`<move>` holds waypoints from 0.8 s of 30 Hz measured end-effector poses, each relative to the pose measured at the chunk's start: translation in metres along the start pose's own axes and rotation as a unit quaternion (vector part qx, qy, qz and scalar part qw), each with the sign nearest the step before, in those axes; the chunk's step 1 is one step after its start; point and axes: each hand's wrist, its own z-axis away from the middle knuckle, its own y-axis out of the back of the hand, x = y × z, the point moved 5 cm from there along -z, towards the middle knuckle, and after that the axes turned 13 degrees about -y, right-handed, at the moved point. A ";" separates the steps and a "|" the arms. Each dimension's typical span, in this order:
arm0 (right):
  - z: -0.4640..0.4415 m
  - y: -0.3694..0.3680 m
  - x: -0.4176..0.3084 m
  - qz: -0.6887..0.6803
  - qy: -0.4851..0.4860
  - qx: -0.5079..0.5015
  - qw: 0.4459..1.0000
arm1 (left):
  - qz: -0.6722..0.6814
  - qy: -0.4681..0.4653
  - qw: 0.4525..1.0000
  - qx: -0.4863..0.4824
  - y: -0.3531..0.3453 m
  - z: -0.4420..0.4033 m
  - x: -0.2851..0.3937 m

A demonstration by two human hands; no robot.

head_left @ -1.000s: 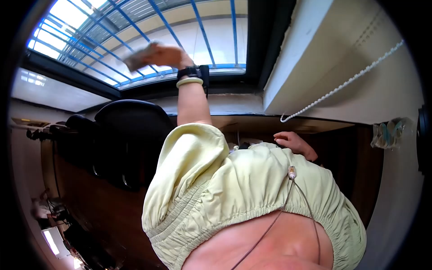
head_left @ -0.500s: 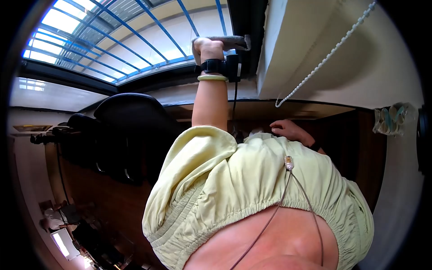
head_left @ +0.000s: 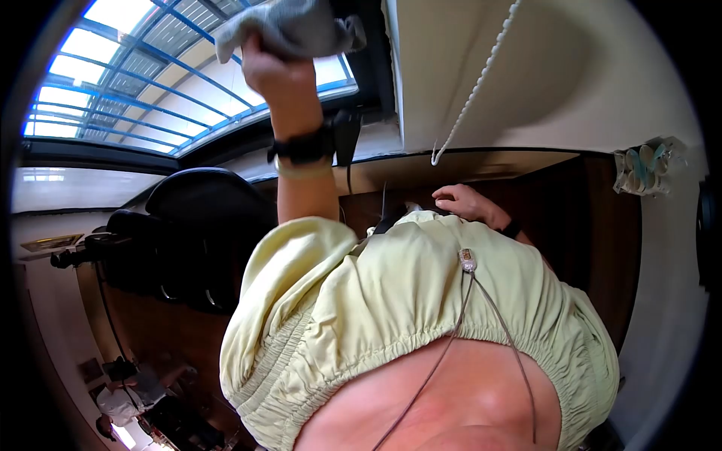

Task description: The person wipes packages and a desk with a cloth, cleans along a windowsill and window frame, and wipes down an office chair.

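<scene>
My left hand [head_left: 274, 68] is raised toward the barred window [head_left: 184, 86], closed around a grey cloth [head_left: 289, 28]. The cloth is bunched above my fingers and hangs out to both sides; whether it touches the glass is hard to tell. A black strap with a dark device [head_left: 316, 144] and a pale bangle circle that wrist. Low in front of my body, my right hand [head_left: 468, 203] hovers near the pale green top [head_left: 406, 278], its fingers loosely bent and parted, with nothing visible in it.
A black chair [head_left: 207, 203] stands at left. A white bead chain [head_left: 477, 90] hangs beside the wall at right, with a clear packet [head_left: 643, 167] farther right. Another person [head_left: 120, 402] is at the far lower left. A dark window frame [head_left: 372, 75] borders the wall.
My left hand first swung right along the window with the cloth, then back left and higher. The view has shifted, so the window frame and bead chain appear farther left. My right hand stays low.
</scene>
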 end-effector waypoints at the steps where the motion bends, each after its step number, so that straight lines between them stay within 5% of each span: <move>1: 0.002 0.001 -0.002 -0.003 0.011 -0.006 1.000 | 0.003 0.014 1.000 -0.022 0.018 0.006 -0.001; 3: 0.003 -0.005 -0.002 -0.010 0.027 -0.028 0.999 | 0.106 0.144 0.984 0.019 0.061 0.025 -0.006; 7: -0.002 -0.013 -0.012 -0.026 0.035 -0.072 0.996 | 0.041 0.224 0.969 0.092 0.129 0.078 0.002; 12: -0.015 -0.024 -0.024 -0.055 0.028 -0.134 0.989 | -0.043 0.232 0.961 0.146 0.175 0.135 0.014; 15: -0.021 -0.033 -0.034 -0.124 0.018 -0.171 0.977 | 0.015 0.294 0.950 0.101 0.156 0.176 0.003; 19: -0.029 -0.035 -0.028 -0.324 -0.072 -0.299 0.895 | 0.017 0.353 0.935 0.017 0.127 0.225 -0.023; 22: -0.035 -0.032 -0.017 -0.449 -0.057 -0.354 0.818 | -0.186 0.428 0.884 -0.042 0.167 0.248 -0.029; 24: -0.051 -0.028 0.014 -0.460 -0.065 -0.299 0.833 | -0.294 0.471 0.828 -0.080 0.175 0.262 -0.032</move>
